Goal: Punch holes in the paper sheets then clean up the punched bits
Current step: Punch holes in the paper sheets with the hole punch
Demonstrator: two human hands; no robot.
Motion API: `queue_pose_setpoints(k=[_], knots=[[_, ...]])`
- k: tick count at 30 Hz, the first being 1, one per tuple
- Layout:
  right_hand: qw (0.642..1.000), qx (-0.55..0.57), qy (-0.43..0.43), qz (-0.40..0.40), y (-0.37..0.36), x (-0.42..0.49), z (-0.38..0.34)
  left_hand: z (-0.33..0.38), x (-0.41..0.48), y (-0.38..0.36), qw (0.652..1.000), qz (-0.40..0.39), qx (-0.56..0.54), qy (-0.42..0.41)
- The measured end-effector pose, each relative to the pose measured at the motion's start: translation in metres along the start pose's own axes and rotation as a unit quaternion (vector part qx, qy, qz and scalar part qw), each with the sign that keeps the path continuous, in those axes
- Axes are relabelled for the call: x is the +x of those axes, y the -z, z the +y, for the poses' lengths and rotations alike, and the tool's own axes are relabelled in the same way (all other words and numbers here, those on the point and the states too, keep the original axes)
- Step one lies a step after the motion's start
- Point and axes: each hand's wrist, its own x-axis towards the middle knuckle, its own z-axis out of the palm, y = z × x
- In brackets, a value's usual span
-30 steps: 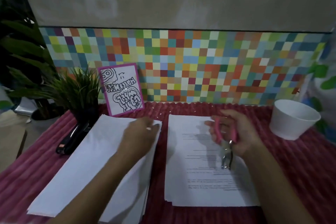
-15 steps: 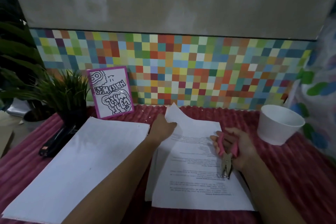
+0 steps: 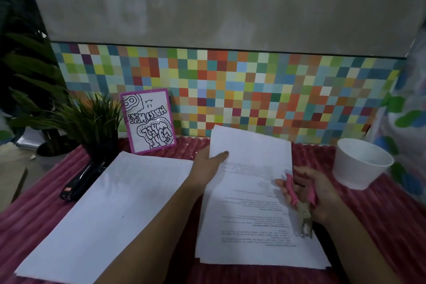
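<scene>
Two piles of white paper lie on the red ribbed cloth. The left pile (image 3: 110,212) is blank side up. On the right is a printed stack (image 3: 249,244). My left hand (image 3: 207,166) pinches the far left corner of the stack's top sheet (image 3: 251,152) and lifts its far edge off the stack. My right hand (image 3: 315,193) grips a pink-handled metal hole punch (image 3: 302,205) over the stack's right edge, jaws pointing toward me. No punched bits are visible.
A white paper cup (image 3: 362,163) stands at the right rear. A black stapler (image 3: 80,180) lies left of the blank pile, beside a small potted plant (image 3: 92,122). A pink-framed drawing (image 3: 147,120) leans on the mosaic wall.
My left hand left the blank pile, crossed to the printed stack and raised the top sheet's far edge. The right hand kept the punch and stayed over the stack's right side.
</scene>
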Motion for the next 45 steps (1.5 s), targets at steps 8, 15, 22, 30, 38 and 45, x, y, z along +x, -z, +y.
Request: queue_pose_setpoints(k=[8,15,22,30,38,45], knots=[[0.973,-0.228,0.024,-0.003,-0.008,-0.020,-0.008,-0.003,-0.010,0.005,0.998,-0.013,-0.025,-0.052],[0.859,-0.429,0.262,-0.098,-0.098,-0.037,-0.042,0.002,-0.022,0.007,0.990,-0.014,-0.003,-0.140],[0.804,-0.535,0.197,-0.168,-0.145,-0.031,-0.036,0.009,-0.026,0.004,0.975,0.017,0.018,-0.222],[0.830,-0.497,0.193,-0.163,-0.131,-0.027,-0.032,0.008,-0.031,0.000,0.966,0.034,0.022,-0.254],[0.957,-0.287,0.033,-0.031,-0.042,-0.015,-0.051,0.009,-0.028,0.012,0.978,0.066,-0.052,-0.192],[0.959,-0.278,0.016,-0.049,-0.022,-0.015,-0.045,0.011,-0.027,0.014,0.979,-0.029,-0.194,0.050]])
